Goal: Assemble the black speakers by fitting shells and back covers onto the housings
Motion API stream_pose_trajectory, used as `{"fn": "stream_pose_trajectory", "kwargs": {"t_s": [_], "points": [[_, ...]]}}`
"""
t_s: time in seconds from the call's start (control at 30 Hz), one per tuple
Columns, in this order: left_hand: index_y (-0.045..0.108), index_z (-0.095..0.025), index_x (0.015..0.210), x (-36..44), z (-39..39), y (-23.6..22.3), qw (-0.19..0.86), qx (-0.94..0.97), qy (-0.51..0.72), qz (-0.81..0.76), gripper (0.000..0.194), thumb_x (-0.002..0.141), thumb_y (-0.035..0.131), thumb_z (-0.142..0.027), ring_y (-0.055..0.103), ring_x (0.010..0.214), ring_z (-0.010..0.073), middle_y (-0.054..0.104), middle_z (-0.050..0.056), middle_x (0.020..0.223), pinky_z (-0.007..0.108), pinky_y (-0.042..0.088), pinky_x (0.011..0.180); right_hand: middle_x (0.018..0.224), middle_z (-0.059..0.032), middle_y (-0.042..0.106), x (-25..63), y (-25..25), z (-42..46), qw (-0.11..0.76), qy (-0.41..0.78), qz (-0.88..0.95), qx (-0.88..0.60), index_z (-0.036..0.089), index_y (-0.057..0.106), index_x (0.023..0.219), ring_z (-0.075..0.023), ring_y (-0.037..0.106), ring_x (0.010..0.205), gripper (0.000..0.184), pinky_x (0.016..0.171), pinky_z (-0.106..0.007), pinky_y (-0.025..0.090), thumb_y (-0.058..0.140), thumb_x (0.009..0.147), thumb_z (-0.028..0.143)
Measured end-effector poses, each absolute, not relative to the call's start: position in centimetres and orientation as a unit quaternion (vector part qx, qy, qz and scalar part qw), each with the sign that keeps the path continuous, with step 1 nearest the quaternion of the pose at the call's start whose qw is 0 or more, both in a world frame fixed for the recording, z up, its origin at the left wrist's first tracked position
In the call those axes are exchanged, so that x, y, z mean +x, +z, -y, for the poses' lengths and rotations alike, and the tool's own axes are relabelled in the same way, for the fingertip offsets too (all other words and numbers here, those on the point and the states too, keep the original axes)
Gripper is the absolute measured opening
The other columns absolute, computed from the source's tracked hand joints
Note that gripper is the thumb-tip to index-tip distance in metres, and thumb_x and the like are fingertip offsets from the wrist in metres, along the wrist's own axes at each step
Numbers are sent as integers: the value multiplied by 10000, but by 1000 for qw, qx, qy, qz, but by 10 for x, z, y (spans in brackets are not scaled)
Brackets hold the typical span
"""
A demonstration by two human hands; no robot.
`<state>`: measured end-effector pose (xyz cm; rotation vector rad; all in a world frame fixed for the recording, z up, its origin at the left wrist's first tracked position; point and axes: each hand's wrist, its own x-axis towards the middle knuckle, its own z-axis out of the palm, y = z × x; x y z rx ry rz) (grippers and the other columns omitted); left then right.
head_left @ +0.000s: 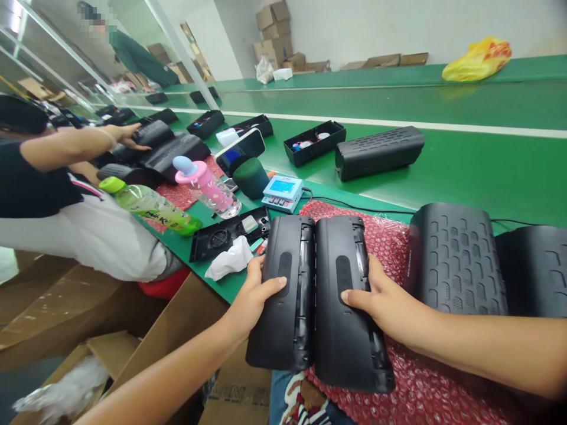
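Observation:
Two long black plastic speaker shells lie side by side on red bubble wrap (390, 236) at the table's near edge. My left hand (252, 295) grips the left shell (286, 295) from its left side, thumb on top. My right hand (381, 301) grips the right shell (348, 307) from its right side, thumb on top. Both shells hang partly over the table edge toward me.
Two perforated black speaker covers (456, 260) lie to the right. A small blue tester (282, 192), a pink bottle (206, 184), a green bottle (148, 206), a white tissue (230, 260) and a black panel (221, 236) lie left. A co-worker's arm (75, 144) reaches over housings. A speaker (378, 152) rides the green conveyor.

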<state>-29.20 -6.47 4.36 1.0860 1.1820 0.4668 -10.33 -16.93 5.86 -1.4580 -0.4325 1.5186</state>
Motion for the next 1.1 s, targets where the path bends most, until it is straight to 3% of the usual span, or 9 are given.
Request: {"fn": "stream_pose_trajectory", "kwargs": {"t_s": [0.17,0.6,0.8,1.1], "points": [[390,-232,1175,-291,65,42,649,498,212,-535,591,686,701,-353,612,840,204,585,25,1034,306,492,709,930,-35,604,-103,58,170,478,629,170,-589,239,214,1280,-224,650,846,683,739,-363,563,586,712,167],[367,-251,1239,-295,64,38,678,479,212,-516,640,713,714,-367,608,972,238,579,39,1130,329,509,780,1141,-96,604,-102,60,168,463,608,176,-620,216,253,1303,-272,591,1068,790,870,-407,530,656,624,265],[417,-227,1224,-296,62,37,655,490,229,-527,667,671,744,-409,551,1110,270,561,51,1186,363,467,922,1290,-125,526,-105,58,169,475,628,160,-595,242,157,1374,-292,544,1160,906,950,-425,493,689,648,345],[432,-255,1226,-297,62,39,641,498,208,-545,687,653,761,-442,511,1162,296,544,40,1229,371,472,957,1464,-103,360,-105,59,170,475,670,115,-559,318,-27,1447,-266,498,1230,1002,963,-383,498,690,753,406]]}}
